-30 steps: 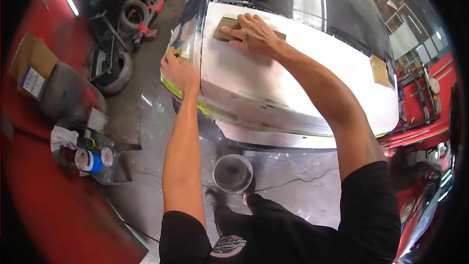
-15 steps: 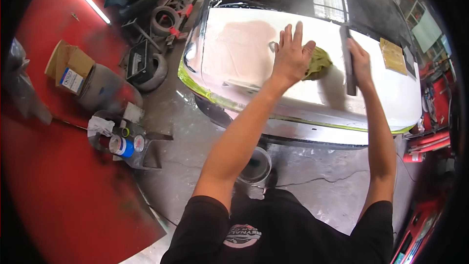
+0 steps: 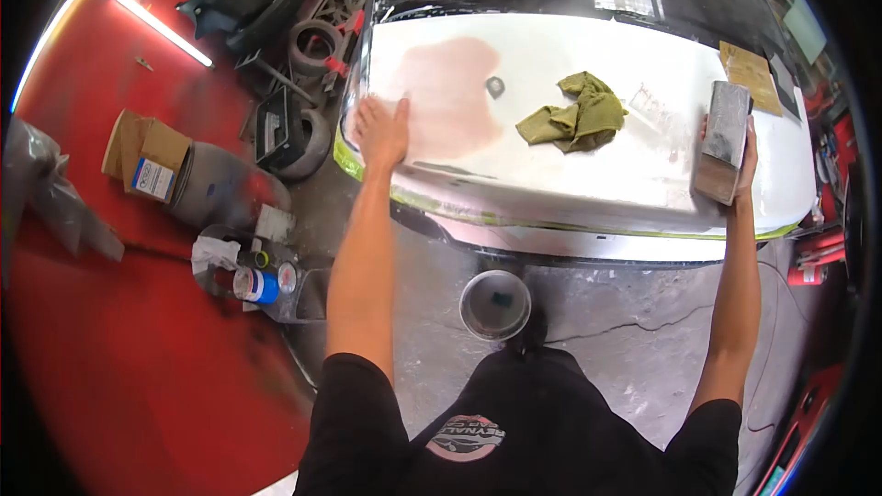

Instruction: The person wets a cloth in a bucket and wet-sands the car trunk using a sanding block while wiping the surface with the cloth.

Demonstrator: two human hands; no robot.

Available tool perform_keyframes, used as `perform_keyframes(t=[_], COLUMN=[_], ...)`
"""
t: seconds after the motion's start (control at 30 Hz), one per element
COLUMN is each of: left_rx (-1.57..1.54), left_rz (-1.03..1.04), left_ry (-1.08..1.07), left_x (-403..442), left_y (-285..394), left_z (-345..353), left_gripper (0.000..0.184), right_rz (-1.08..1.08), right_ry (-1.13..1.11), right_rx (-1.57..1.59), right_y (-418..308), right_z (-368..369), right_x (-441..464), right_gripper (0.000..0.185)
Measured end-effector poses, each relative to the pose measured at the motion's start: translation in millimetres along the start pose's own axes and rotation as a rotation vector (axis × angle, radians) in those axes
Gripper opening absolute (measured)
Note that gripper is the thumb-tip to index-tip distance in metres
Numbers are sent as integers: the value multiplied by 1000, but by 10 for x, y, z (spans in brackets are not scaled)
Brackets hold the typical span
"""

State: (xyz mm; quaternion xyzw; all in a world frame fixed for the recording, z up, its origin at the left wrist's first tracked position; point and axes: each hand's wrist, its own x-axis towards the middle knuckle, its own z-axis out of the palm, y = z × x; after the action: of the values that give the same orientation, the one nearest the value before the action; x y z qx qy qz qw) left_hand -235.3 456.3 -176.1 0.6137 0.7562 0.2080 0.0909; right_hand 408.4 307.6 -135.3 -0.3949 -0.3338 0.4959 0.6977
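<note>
One green cloth (image 3: 588,115) lying between hands on white panel (image 3: 551,46); one bucket (image 3: 473,314) on floor (image 3: 625,358). Right hand (image 3: 748,161): fingers around one block (image 3: 723,142). Left hand (image 3: 382,136): fingers loosely spread.

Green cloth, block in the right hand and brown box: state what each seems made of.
Green cloth: woven fabric, matte, judging by its soft folds.
Block: perhaps rubber or foam; straight edges and a dull grey, dusty-looking face leave its core unclear.
Brown box: likely cardboard, matte, with thin, flat tan panels.
</note>
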Motion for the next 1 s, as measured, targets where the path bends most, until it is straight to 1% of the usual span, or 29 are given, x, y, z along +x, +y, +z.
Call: perform_keyframes(t=[0.1, 0.13, 0.23, 0.27, 0.33, 0.47, 0.5, 0.57, 0.67, 0.73, 0.77, 0.87, 0.9, 1.0], left_rx=[6, 9, 9, 7, 27, 85, 92, 100, 124, 143, 150, 165, 168, 199], left_rz=[-157, -165, -185, -182, -166, -155, -161, -172, -213, -240, -245, -240, -233, -232], left_ry=[67, 81, 120, 122, 132, 136, 137, 135, 144, 144, 143, 138, 135, 137], left_x=[269, 284, 310, 299, 289, 147, 109, -4, -185, -335, -400, -634, -723, -922], left_y=[-1, -7, 12, 25, 59, 185, 260, 421, 656, 840, 948, 1271, 1359, 1583], left_z=[18, 49, 65, 51, 64, 173, 188, 186, 255, 312, 340, 357, 366, 458], left_gripper=[99, 99, 98, 97, 96, 92, 92, 91, 90, 90, 89, 88, 87, 85], right_rz=[-17, -8, 8, 31, 80, 190, 227, 215, 337, 403, 407, 289, 315, 401], right_ry=[7, 12, -72, -36, 41, -134, 17, 40, -172, -293, -328, -538, -583, -627], right_rx=[-9, -17, -57, -55, -43, -102, -151, -269, -386, -410, -444, -563, -567, -525], right_y=[-4, -4, -25, 1, -54, -89, -188, -249, -260, -302, -368, -282, -388, -431], right_z=[66, 90, 63, 43, 231, 7, 252, 354, 33, 12, 84, -128, -19, -5], right_x=[-17, -42, -22, -21, -96, 7, -68, -65, 236, 307, 310, 535, 523, 560], right_gripper=[64, 64, 74, 71, 66, 68, 68, 71, 75, 75, 65, 55, 50, 51])
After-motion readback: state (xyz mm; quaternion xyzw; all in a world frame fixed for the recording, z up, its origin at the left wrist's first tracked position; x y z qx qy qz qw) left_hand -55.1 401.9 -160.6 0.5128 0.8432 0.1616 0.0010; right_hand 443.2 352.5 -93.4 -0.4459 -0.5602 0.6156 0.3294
